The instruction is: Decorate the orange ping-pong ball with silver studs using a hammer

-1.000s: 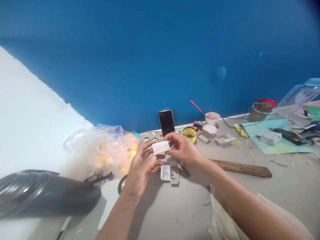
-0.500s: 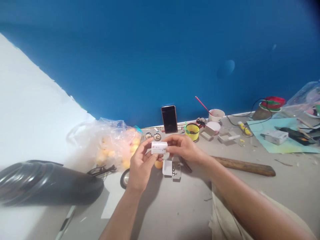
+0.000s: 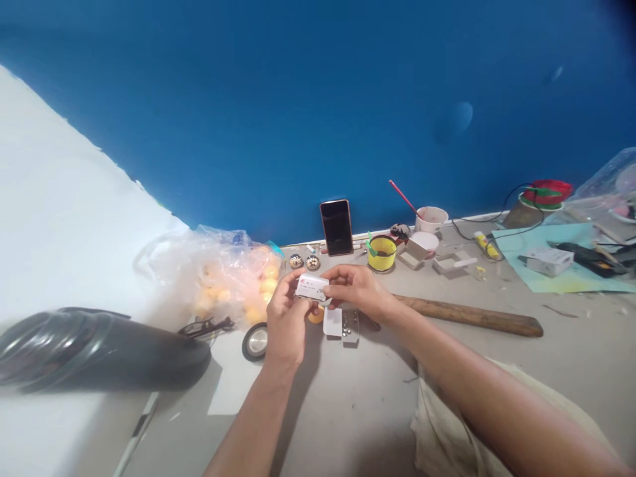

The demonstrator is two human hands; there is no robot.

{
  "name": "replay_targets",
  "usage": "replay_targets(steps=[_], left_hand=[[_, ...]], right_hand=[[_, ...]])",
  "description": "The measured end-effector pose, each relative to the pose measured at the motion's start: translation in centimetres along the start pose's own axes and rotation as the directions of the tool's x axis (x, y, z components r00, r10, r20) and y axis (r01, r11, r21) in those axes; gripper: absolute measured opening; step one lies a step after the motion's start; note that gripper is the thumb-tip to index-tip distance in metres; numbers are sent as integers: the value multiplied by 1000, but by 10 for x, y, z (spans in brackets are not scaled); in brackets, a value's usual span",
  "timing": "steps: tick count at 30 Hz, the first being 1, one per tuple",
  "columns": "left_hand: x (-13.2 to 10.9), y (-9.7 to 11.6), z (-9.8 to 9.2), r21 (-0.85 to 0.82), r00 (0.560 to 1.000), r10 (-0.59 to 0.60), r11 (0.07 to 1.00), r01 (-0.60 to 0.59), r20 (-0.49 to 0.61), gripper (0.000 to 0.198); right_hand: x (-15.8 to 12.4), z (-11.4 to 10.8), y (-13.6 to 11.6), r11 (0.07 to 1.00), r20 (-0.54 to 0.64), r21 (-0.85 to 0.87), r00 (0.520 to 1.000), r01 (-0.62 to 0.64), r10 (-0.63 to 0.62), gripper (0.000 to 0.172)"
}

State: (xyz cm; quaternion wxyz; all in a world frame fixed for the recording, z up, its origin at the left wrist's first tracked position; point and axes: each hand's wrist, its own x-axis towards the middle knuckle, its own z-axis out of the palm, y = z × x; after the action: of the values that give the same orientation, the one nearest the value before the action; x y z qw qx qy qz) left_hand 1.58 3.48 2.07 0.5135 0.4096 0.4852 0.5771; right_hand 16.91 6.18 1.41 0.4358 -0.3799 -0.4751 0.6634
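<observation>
Far to the left of the phone (image 3: 336,226), and nearer the wearer, lies a dark glossy roll (image 3: 104,351). Less far left of the phone sits a clear plastic bag (image 3: 233,271) with yellow-orange round things inside. A black-rimmed disc (image 3: 257,342) lies left of the phone and closer to the wearer. The left hand (image 3: 287,321), in front and left of the phone, grips one end of a printed white box (image 3: 312,287), which is held up just before the phone and slightly left of it. Below the phone, on the surface (image 3: 358,404), an open box (image 3: 350,328) contains small shiny balls. In front and right of the phone, the right hand (image 3: 355,291) pinches the printed white box's other end. Just right of the phone stands a yellow tub (image 3: 382,254); farther right and nearer the wearer lies a wooden stick (image 3: 472,316).
</observation>
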Motion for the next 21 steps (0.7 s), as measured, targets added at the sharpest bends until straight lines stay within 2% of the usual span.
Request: replay_targets(steps=[5,7,8,9,12,15,18,21], left_hand=[[1,-3,-1,6,998,-4,1000,5,-60,51],[1,-5,-1,47,998,1,999,2,-65,52],[0,-5,-1,92,998,19,996,-13,-63,52],[0,-6,-2,152,997,52,987,-42,-62,51],[-2,-7,-2,336,986,165,931,-144,-33,47],[-4,-9,-4,448,979,205,874,-188,11,41],[-4,-11,-6,538,971,238,816,-214,24,29],[-4,-11,-8,563,977,214,808,-173,-6,30]], right_hand=[[2,4,7,993,-3,-92,998,70,-70,17],[1,5,8,964,-24,-243,992,112,-121,16],[0,5,8,919,-32,-366,985,147,-170,18],[-2,5,7,843,-25,-503,972,192,-236,20],[-7,6,2,509,93,-812,924,286,-370,27],[-13,10,-2,259,178,-929,934,263,-309,29],[-18,17,-6,98,211,-966,951,238,-225,32],[-23,24,-9,19,227,-972,956,234,-186,33]])
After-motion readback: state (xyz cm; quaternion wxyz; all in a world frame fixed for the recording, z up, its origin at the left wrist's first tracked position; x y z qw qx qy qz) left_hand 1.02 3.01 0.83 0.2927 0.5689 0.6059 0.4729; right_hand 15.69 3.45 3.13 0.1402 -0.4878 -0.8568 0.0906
